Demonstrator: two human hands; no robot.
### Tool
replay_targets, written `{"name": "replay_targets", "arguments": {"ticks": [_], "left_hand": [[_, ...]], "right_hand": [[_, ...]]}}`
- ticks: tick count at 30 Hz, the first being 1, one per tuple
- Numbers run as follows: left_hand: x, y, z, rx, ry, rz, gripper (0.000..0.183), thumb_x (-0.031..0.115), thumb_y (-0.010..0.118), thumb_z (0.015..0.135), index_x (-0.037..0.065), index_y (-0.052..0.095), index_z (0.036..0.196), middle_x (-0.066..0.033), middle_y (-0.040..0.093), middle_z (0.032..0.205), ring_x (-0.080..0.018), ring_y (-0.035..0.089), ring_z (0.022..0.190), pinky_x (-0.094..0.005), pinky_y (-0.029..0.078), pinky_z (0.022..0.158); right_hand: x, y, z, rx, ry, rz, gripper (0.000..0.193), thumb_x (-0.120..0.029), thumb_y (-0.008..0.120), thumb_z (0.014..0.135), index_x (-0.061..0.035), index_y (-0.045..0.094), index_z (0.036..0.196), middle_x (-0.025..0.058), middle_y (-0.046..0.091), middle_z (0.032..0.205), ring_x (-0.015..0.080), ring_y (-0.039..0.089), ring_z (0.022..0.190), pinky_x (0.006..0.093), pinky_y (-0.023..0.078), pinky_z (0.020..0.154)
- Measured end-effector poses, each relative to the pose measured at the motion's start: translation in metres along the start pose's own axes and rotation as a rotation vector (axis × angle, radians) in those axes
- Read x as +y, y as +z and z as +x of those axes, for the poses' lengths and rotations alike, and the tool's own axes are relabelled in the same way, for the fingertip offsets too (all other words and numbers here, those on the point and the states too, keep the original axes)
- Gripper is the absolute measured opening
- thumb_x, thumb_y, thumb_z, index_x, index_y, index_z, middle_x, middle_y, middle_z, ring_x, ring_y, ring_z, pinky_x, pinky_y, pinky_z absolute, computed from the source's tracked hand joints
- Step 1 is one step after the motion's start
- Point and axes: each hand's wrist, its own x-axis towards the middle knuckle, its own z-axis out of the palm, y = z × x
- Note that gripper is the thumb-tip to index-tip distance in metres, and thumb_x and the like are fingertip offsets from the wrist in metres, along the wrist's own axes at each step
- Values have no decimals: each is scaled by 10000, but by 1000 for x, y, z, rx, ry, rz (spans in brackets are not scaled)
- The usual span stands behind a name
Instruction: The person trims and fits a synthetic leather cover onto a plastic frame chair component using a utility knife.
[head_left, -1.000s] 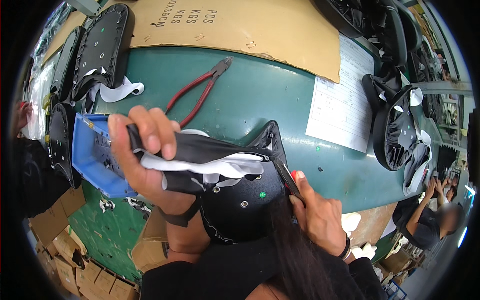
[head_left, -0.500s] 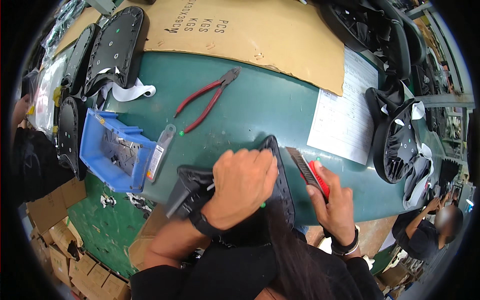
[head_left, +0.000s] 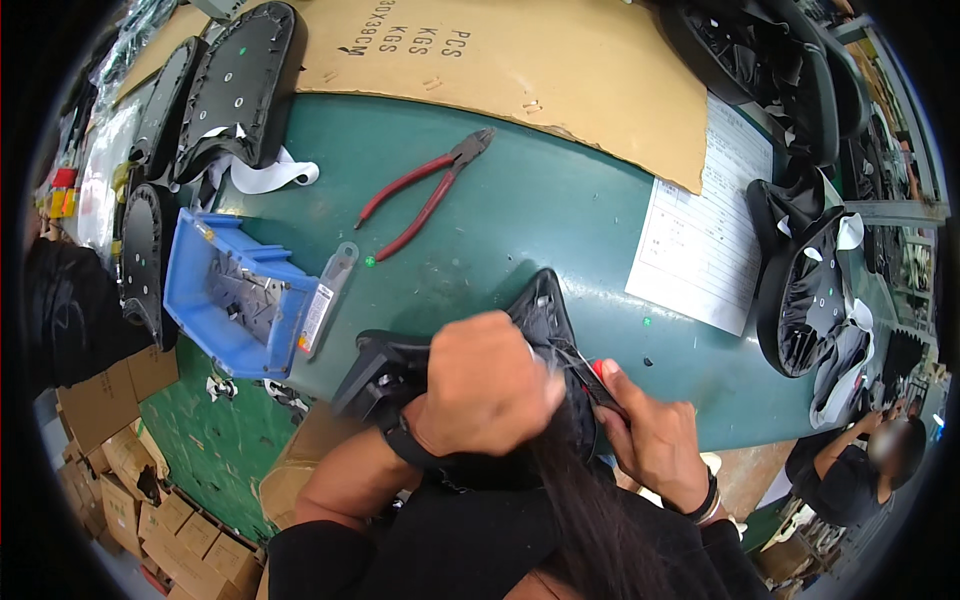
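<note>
A black padded panel [head_left: 543, 300] lies at the table's front edge, close against my body, its dark cover gathered along the rim. My left hand [head_left: 485, 385] is closed in a fist over it; the fingertips are blurred, and what they pinch is hidden. In my right hand [head_left: 655, 440] is a red utility knife [head_left: 600, 372] with a long snap-off blade. The blade reaches in over the panel beside my left fingers, where a thin pale strip shows. Hair hanging down covers part of the panel's near side.
Red-handled cutting pliers [head_left: 468, 150] lie mid-table. Left of them are a clear-and-white blade case [head_left: 325, 300] and a blue bin [head_left: 190, 300] of metal bits. Black padded panels [head_left: 240, 90] stand at both sides. Cardboard [head_left: 580, 90] and a printed sheet [head_left: 690, 260] lie beyond. A co-worker [head_left: 850, 470] is at far right.
My right hand has brought the knife left and down, from above the table to the panel beside my left hand. My left hand has shifted slightly down and right, still closed.
</note>
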Motion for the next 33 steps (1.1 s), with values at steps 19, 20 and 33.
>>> {"name": "replay_targets", "arguments": {"ticks": [19,20,33], "left_hand": [[83,-24,-133,185,-1334,-137,389,222,699,877,-32,546,1129,-73,657,870,-87,606,751,-245,486,667],[77,-17,-128,270,-1420,-446,423,225,718,870,-49,535,1136,-73,656,876,-83,591,810,-244,478,700],[-27,-34,29,577,-767,-698,463,268,631,930,26,502,1304,-89,553,1279,-211,539,1177,-375,466,985]], "right_hand": [[20,33,-3,248,3,486,254,-166,587,941,-11,535,1135,174,643,850,321,643,692,366,480,640],[30,25,-13,285,52,517,255,-161,590,937,-10,543,1137,170,643,860,303,641,695,359,483,643],[103,-35,-62,1152,343,568,283,-185,664,899,-26,555,1105,61,613,884,151,577,720,279,477,658]]}}
